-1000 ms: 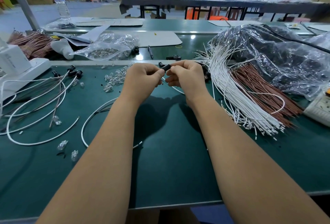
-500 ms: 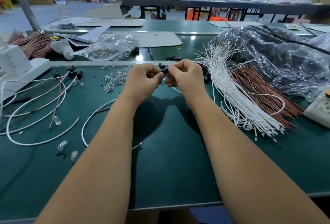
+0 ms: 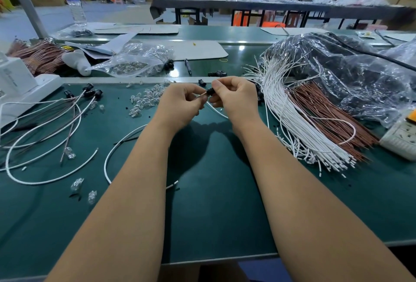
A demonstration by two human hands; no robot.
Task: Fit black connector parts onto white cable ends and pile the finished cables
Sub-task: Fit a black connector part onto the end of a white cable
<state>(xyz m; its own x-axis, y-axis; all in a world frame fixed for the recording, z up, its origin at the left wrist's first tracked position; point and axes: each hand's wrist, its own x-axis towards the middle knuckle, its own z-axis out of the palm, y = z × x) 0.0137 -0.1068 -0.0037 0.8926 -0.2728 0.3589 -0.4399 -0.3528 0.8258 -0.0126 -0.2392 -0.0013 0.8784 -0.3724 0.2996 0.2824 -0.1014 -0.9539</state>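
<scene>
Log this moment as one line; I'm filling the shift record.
step: fitting | right hand: pinches black connector | left hand: pinches white cable end | finished cables: left on table

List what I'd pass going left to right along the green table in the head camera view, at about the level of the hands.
white box → finished cables with black connectors → clear bulbs → left hand → black connector → right hand → white cable bundle → brown wire bundle → plastic bag
</scene>
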